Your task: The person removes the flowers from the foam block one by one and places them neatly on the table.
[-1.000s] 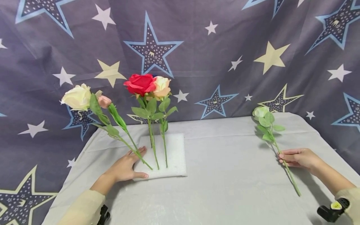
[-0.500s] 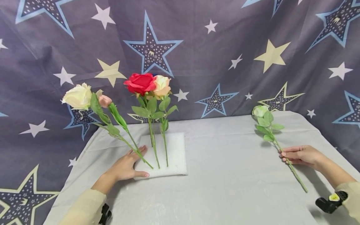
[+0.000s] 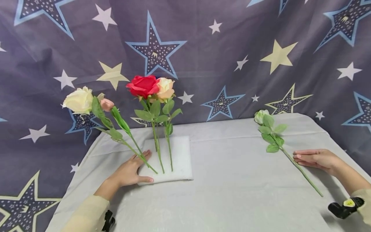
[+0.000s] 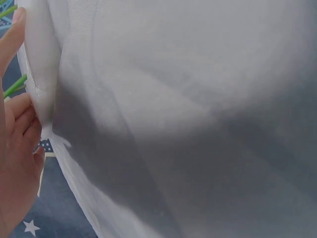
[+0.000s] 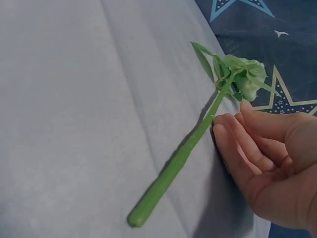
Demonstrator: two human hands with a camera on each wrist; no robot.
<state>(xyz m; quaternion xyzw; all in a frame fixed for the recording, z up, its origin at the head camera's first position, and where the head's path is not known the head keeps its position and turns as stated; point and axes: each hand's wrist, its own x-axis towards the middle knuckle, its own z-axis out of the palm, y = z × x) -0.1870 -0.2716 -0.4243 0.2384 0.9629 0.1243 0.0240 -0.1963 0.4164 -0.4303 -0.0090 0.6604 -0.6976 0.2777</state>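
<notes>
My left hand (image 3: 130, 172) rests on the left side of a white foam block (image 3: 182, 161), thumb and fingers spread. Rising from the block are a red rose (image 3: 144, 86), a peach rose (image 3: 166, 88), a cream rose (image 3: 79, 100) and a pink bud (image 3: 107, 104); the last two lean left. At the table's right lies a pale green-white rose (image 3: 261, 116), its green stem (image 5: 173, 168) on the cloth. Beside that stem is my right hand (image 5: 272, 158), thumb apart from the fingers and nothing pinched between them; fingertips are close to the stem, contact unclear.
A pale grey cloth covers the table (image 3: 232, 174). Behind it hangs a dark curtain (image 3: 197, 58) printed with stars. A black wrist camera (image 3: 345, 207) sits on the right sleeve.
My right hand has let go of the green-white rose and drawn slightly right. The rose now lies on the cloth, its stem end farther right. My left hand has stayed put.
</notes>
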